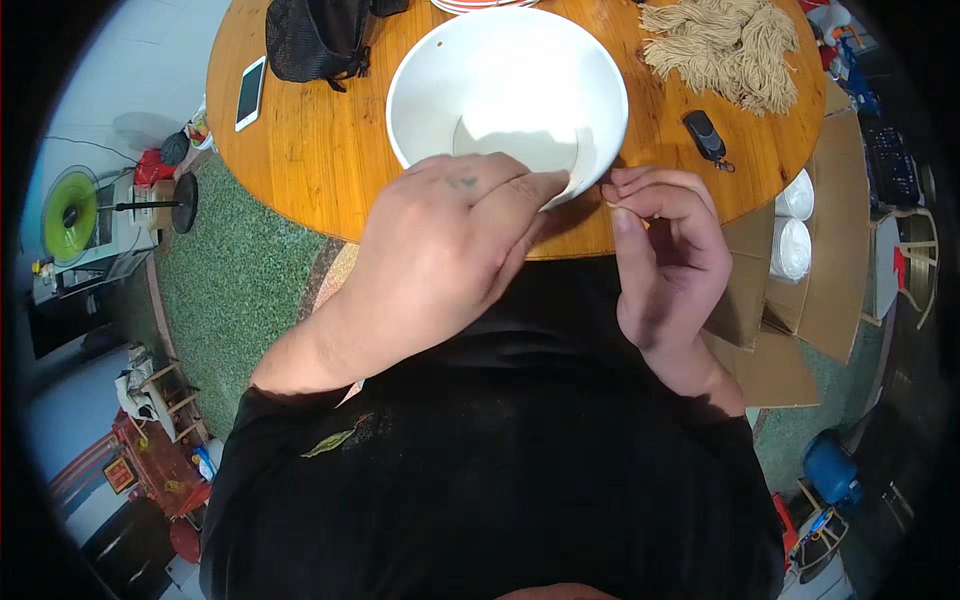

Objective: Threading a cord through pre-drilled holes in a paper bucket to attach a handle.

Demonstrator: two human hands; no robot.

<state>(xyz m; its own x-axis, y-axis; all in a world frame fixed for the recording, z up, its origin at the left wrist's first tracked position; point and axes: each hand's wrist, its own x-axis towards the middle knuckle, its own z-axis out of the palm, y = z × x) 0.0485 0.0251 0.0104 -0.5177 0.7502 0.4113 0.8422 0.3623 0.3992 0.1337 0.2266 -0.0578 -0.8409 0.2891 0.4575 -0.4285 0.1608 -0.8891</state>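
Note:
A white bucket [505,60] stands at the near part of a round wooden table, with a small hole in its far-left wall. My left hand [450,225] lies over the bucket's near rim, fingers bent and closed against the wall; its fingertips are partly hidden. Just right of the rim, my right hand [680,235] is closed in a pinch. Between its thumb and forefinger shows a short bit of tan cord [611,205]; the rest of it is hidden. A bundle of tan cords [725,50] lies at the far right of the table.
On the wooden table [310,165] are a white phone [250,95], a black mesh bag [315,40] and a black key fob [705,135]. Cardboard [835,240] stands at the right by white containers [791,248]. A dry leaf [330,443] rests on my black shirt.

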